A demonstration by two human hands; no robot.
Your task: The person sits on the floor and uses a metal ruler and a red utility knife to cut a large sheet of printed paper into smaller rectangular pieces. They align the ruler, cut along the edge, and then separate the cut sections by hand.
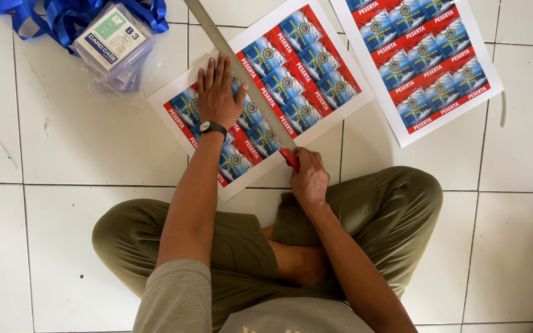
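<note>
Left hand (218,95) flat on ruler (242,71), fingers apart; right hand (308,179) clamped on cutter (289,158); a ruler slip could spoil the sheet (316,74).

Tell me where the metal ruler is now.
In the head view, the metal ruler lies diagonally across the nearer printed sheet, beside the left hand, its lower end near the red cutter.

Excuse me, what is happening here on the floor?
A person sits cross-legged on a white tiled floor. The left hand presses a long metal ruler onto a printed sheet of cards. The right hand holds a red cutter at the ruler's near end. A second printed sheet lies to the right.
</note>
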